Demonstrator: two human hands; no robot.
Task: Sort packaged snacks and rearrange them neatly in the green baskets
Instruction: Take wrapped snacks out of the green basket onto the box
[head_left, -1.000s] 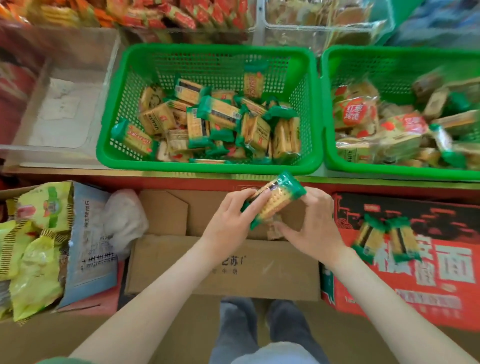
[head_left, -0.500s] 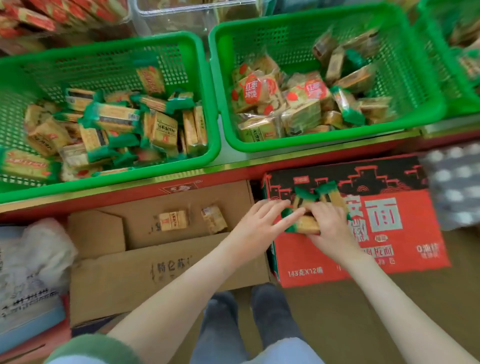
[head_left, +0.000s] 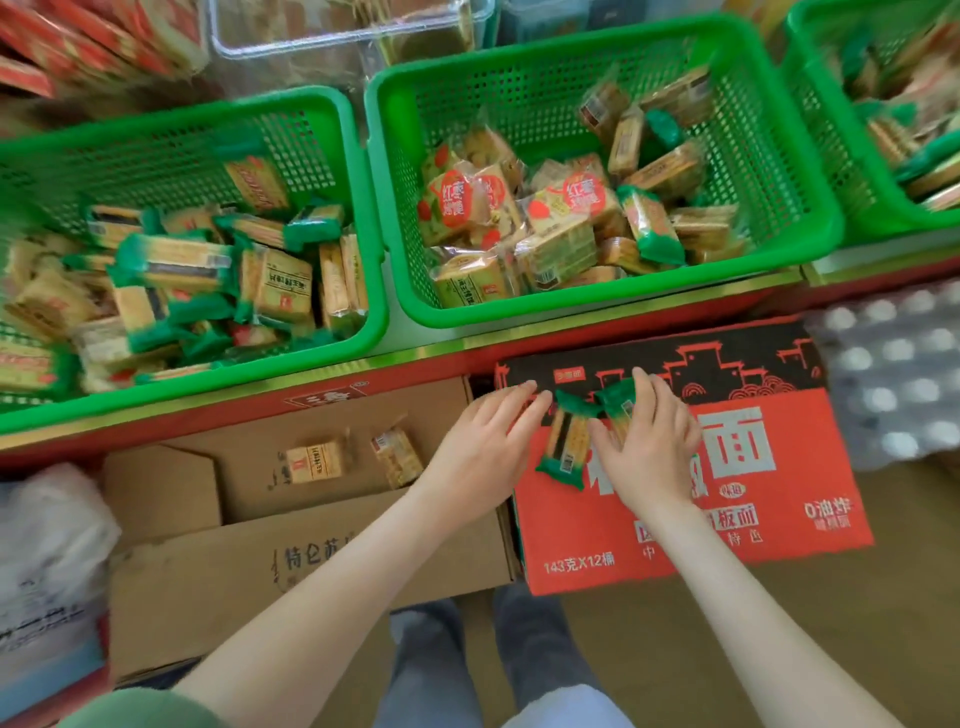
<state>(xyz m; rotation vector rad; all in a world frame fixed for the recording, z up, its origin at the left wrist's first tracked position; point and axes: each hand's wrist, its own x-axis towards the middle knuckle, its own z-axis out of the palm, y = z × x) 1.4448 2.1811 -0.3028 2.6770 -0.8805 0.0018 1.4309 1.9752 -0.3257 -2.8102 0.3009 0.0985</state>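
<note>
Two green-ended cracker packs lie on a red carton (head_left: 753, 519) below the shelf. One pack (head_left: 566, 441) sits between my hands; the other pack (head_left: 618, 402) is mostly under my right hand (head_left: 649, 447), whose fingers lie flat over it. My left hand (head_left: 488, 441) rests with straight fingers against the first pack's left side. The left green basket (head_left: 208, 384) holds several green-ended and yellow packs in a loose heap. In the middle green basket (head_left: 597, 306) are red-labelled packs mixed with other packs.
A third green basket (head_left: 831, 156) shows at the far right. An open cardboard box (head_left: 311, 561) to the left of the carton holds two loose packs (head_left: 314, 462). A white bag (head_left: 47, 530) lies far left, clear-wrapped goods (head_left: 893, 374) at right.
My view and both hands swung right, from over the cardboard box to the red carton. The pack I held up with both hands now lies on the carton beside the others.
</note>
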